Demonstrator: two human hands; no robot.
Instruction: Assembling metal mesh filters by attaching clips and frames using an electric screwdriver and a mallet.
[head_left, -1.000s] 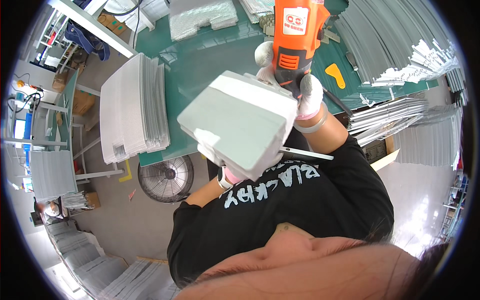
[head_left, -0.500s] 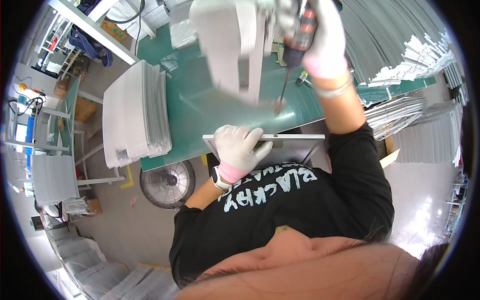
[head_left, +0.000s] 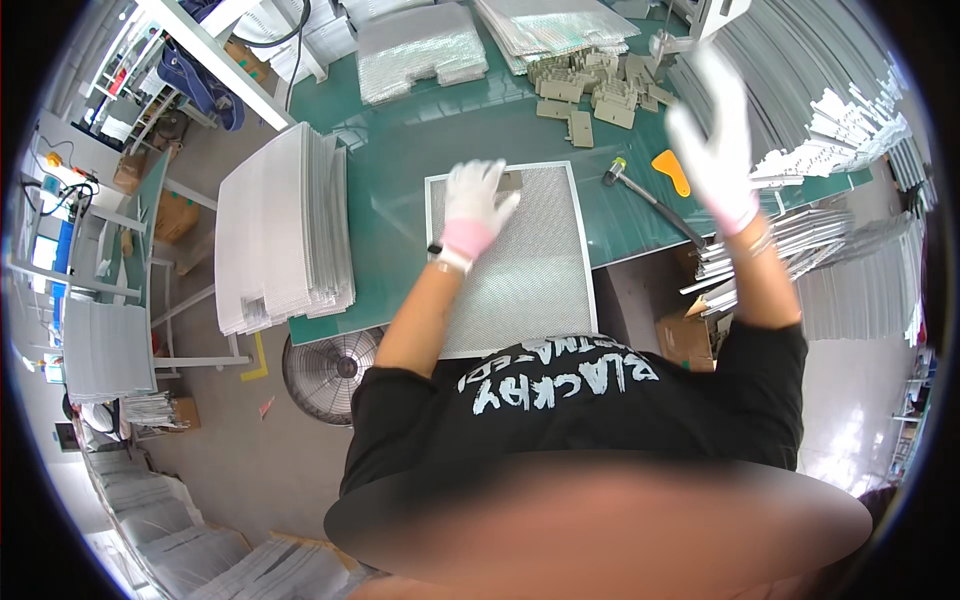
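A framed metal mesh panel (head_left: 520, 270) lies flat on the green table (head_left: 400, 160), its near edge hanging over the table's front. My left hand (head_left: 475, 205), in a white glove, rests on the panel's far left part, fingers near a small tan piece at the top edge. My right hand (head_left: 715, 130), also gloved, is raised in the air over the table's right side, fingers spread, holding nothing. A mallet (head_left: 650, 200) and an orange scraper (head_left: 672, 170) lie just right of the panel.
A tall stack of mesh panels (head_left: 285, 230) stands at the table's left end. Tan brackets (head_left: 595, 90) and bagged stacks (head_left: 415, 45) lie at the back. Metal frame strips (head_left: 800, 120) pile up on the right. A floor fan (head_left: 335, 365) sits below the table.
The orange power drill has left my right hand, which is now raised and bare. The panel, held up a second ago, now lies flat under my left hand.
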